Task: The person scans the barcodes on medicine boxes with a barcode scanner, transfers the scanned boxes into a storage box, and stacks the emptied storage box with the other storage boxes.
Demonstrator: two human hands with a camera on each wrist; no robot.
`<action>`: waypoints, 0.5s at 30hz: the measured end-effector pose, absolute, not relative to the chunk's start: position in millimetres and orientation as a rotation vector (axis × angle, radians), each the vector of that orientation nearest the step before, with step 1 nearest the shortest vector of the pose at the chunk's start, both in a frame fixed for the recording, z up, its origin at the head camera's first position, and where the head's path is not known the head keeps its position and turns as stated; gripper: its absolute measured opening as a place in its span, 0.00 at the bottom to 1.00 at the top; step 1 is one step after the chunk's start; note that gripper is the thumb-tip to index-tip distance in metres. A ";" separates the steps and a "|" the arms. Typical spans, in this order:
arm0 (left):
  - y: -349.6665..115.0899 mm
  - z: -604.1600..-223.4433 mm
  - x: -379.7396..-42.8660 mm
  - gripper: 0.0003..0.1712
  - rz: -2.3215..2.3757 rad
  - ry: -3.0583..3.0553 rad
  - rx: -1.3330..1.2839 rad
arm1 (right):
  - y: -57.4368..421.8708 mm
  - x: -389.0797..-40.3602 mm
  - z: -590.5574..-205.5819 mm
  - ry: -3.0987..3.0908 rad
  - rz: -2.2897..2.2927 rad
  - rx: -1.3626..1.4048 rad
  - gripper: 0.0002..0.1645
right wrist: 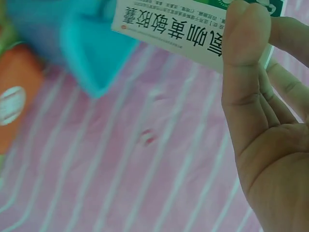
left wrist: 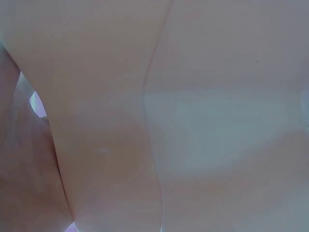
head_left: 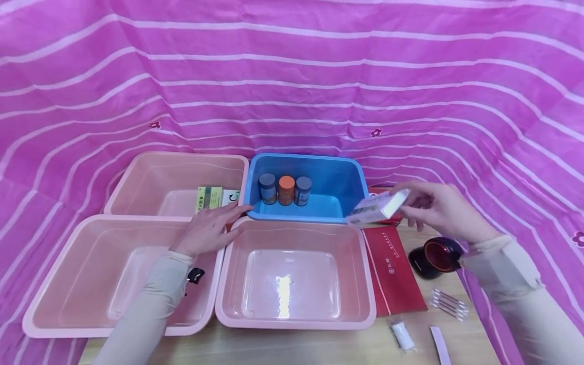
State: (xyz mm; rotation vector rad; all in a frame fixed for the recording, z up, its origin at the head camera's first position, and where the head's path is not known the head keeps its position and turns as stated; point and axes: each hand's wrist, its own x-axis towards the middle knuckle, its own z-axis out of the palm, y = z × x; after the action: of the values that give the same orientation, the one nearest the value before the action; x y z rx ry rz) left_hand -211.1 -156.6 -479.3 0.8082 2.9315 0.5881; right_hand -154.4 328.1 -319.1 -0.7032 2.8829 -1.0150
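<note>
My right hand pinches one end of a white and green medicine box over the right rim of the blue tub. The right wrist view shows dark printed characters on the medicine box, with the thumb of my right hand pressed on its face. Fairly straight fingers extend from my left hand, which rests at the rims where the tubs meet. Inside the blue tub stand two grey-lidded bottles and an orange-lidded bottle.
Three pink tubs adjoin the blue one. The back-left tub holds a green-yellow box and a white box. At right lie a red packet, a black cup-like object, cotton swabs, a small white roll and a pale strip.
</note>
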 end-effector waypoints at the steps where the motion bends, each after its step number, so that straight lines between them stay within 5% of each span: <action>1: -156.5 -478.9 -211.1 0.34 0.587 2.930 0.803 | 321.0 -159.1 -313.0 2.895 -0.998 -0.724 0.24; 15: -156.1 -479.1 -210.2 0.33 0.566 2.954 0.826 | 187.2 -246.3 -296.9 2.627 -1.107 -0.942 0.23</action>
State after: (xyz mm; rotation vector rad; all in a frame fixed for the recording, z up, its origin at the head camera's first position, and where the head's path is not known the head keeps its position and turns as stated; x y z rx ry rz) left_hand -210.2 -156.1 -479.1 0.8257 2.9544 0.5659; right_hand -246.3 187.2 -296.9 -0.9420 2.6268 -1.1073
